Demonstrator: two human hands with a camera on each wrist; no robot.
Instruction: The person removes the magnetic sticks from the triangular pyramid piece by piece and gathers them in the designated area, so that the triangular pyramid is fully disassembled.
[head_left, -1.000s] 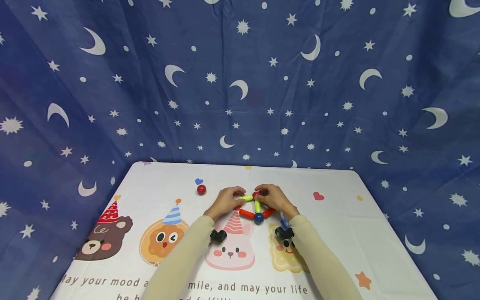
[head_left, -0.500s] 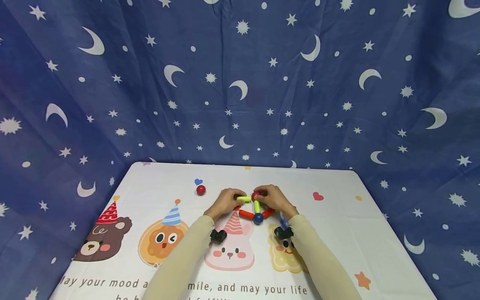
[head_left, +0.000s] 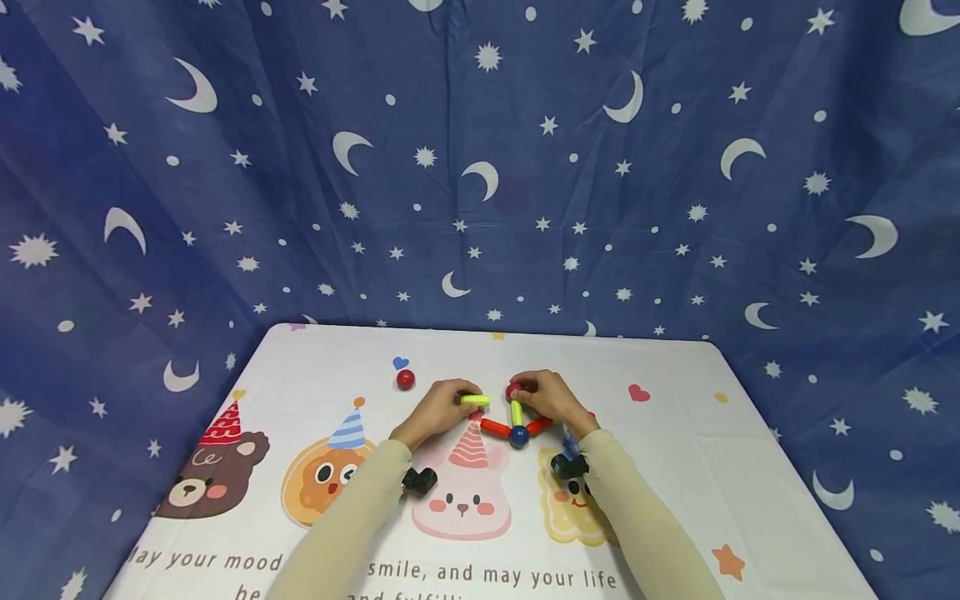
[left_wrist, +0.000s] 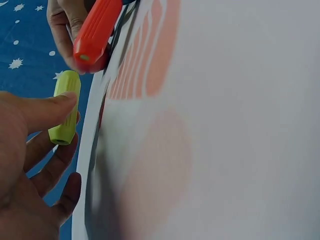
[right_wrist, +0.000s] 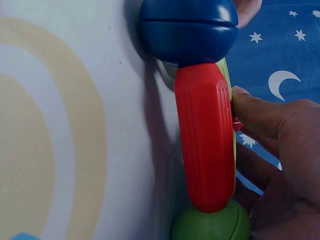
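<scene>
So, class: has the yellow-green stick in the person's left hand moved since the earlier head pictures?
Yes. The yellow-green stick has come away leftward from the red ball it joined, pinched in the left hand; a gap now shows between them.

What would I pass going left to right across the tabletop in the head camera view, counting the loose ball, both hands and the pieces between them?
Loose red ball → left hand → yellow-green rod that it pinches → blue ball joining the rods → right hand.
</scene>
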